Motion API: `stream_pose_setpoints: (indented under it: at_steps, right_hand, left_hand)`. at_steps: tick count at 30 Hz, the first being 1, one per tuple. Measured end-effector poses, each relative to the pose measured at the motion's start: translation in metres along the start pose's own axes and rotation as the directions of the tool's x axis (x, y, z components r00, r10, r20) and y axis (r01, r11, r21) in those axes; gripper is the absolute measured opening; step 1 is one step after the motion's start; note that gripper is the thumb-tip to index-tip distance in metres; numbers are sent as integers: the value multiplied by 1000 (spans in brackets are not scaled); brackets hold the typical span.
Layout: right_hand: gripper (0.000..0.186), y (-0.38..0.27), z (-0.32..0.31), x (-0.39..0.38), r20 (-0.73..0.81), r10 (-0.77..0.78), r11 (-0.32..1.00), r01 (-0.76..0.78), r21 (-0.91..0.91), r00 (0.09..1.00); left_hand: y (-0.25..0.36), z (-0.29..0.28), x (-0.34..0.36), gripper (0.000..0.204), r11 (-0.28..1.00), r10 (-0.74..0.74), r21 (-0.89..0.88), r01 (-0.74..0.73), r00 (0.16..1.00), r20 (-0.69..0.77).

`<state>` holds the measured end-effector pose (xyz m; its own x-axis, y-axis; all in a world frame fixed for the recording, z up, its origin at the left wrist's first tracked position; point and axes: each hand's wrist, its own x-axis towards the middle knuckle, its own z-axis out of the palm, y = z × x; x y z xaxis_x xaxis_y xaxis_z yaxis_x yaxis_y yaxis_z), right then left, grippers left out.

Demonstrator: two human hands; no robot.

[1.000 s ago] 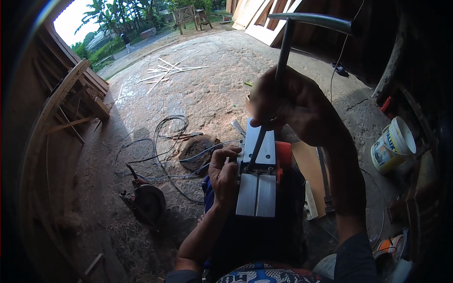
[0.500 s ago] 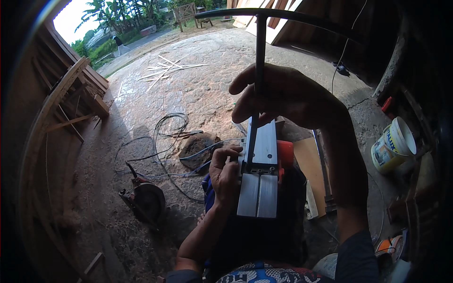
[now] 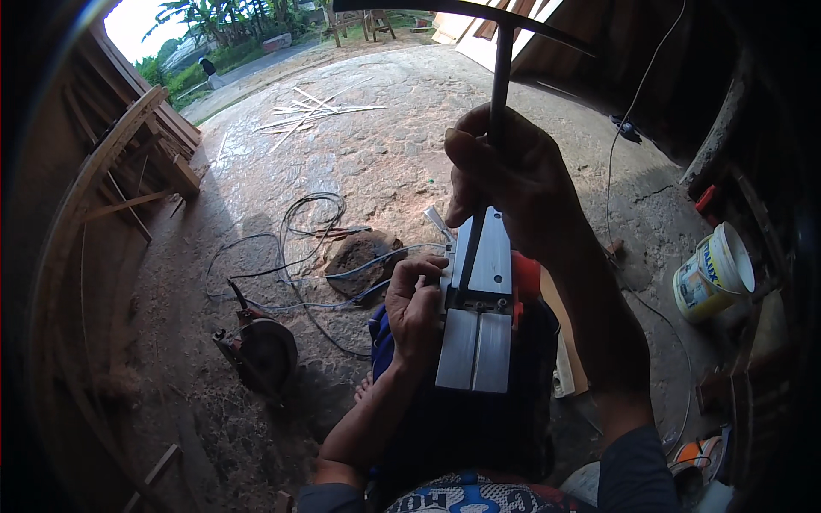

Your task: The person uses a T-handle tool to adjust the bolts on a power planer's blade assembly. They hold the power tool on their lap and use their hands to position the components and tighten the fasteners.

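Note:
An electric hand planer [image 3: 475, 350] with a silver sole and red body parts rests upside down on my lap. My left hand [image 3: 412, 312] is closed on its left side, steadying it. My right hand [image 3: 523, 171] is wrapped round the shaft of a dark T-handle wrench [image 3: 502, 64]. The crossbar lies above my fist, and the lower end reaches down into the slot between the two sole plates, at the cutter. Whether the tip sits on a bolt is too dark to tell.
A circular saw [image 3: 261, 355] and looped cables [image 3: 312, 209] lie on the floor to the left, by a stone block [image 3: 359, 265]. Thin wood strips [image 3: 312, 115] lie farther off. At the right stands a white bucket [image 3: 714, 274]. Timber leans along the walls.
My right hand has turned and closed more tightly round the wrench shaft. The crossbar has swung and the shaft leans more to the right. My left hand stays on the planer.

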<state>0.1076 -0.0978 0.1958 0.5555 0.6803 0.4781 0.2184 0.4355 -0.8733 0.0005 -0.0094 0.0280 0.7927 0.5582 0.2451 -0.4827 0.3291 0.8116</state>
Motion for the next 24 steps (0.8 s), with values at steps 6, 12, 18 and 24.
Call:
stream_pose_setpoints:
  at_steps: [6, 12, 18, 24]
  right_hand:
    - [25, -14, -15, -3, 183, 28, 999, -32, 19, 983]
    - [26, -36, -36, -8, 316, 139, 969, -64, -237, 939]
    - [31, -15, -22, -7, 58, -3, 772, 39, -634, 998]
    - [28, -16, -11, -8, 58, 104, 950, -81, -301, 993]
  left_hand:
    - [3, -2, -1, 25, 1000, 0, 5, 0, 1000, -3]
    - [1, 1, -1, 24, 1000, 4, -10, -4, 1000, 12]
    - [-2, -6, 1, 25, 1000, 10, -18, -9, 1000, 21]
    - [-1, -2, 1, 25, 1000, 10, 14, -10, 1000, 27]
